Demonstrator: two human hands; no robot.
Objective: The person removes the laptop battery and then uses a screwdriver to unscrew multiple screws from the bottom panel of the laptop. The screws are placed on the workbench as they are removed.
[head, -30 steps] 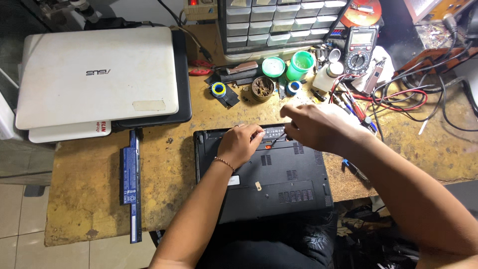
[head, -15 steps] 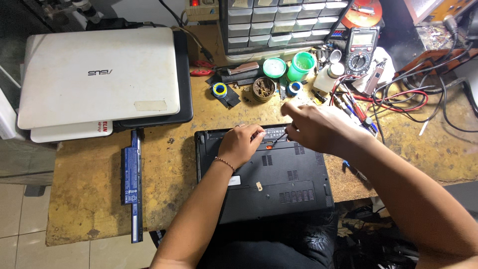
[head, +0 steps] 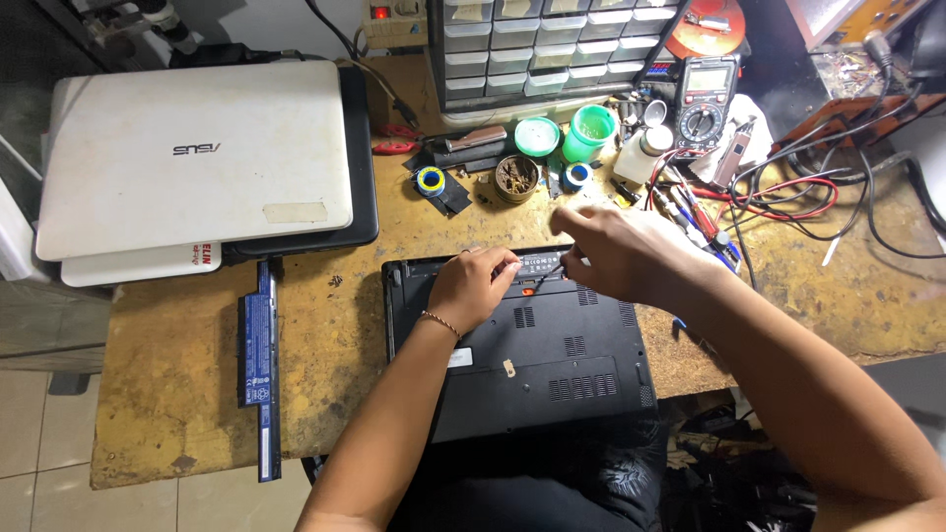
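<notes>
My left hand (head: 476,288) presses flat, fingers together, to steady the upturned black plastic laptop (head: 522,350), while my right hand (head: 616,251) pinches a thin dark screwdriver (head: 545,276) at its far edge.

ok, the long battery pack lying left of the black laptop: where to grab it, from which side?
Grip the battery pack across its narrow width near the middle, coming from straight above. It lies flat and alone on the workbench, both long edges free, with bare bench between it and the black laptop; ends would tip.
</notes>
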